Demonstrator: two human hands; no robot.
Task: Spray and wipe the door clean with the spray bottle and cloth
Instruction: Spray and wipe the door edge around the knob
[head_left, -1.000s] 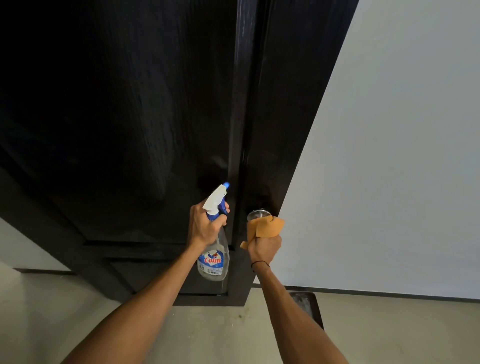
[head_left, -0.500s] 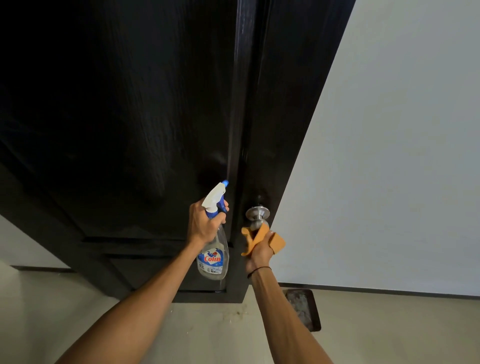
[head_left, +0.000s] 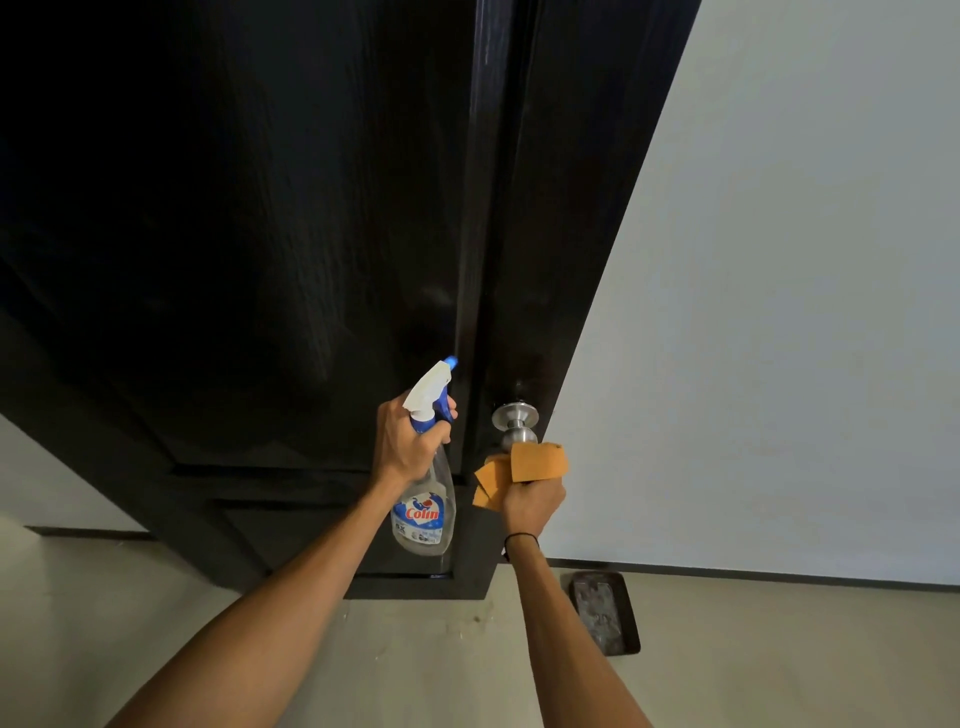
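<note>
One dark door (head_left: 260, 234) fills most of the view, with one silver knob (head_left: 514, 418) on its right edge. One spray bottle (head_left: 427, 499) — clear, with a white and blue trigger head — is gripped by the left hand (head_left: 402, 447). One orange cloth (head_left: 522, 467) is bunched in the right hand (head_left: 532, 506). Two hands in all, two bare forearms. One thin black band (head_left: 519, 540) circles the right wrist. One dark mat (head_left: 605, 613) lies on the floor by the wall's foot — nothing else countable shows.
</note>
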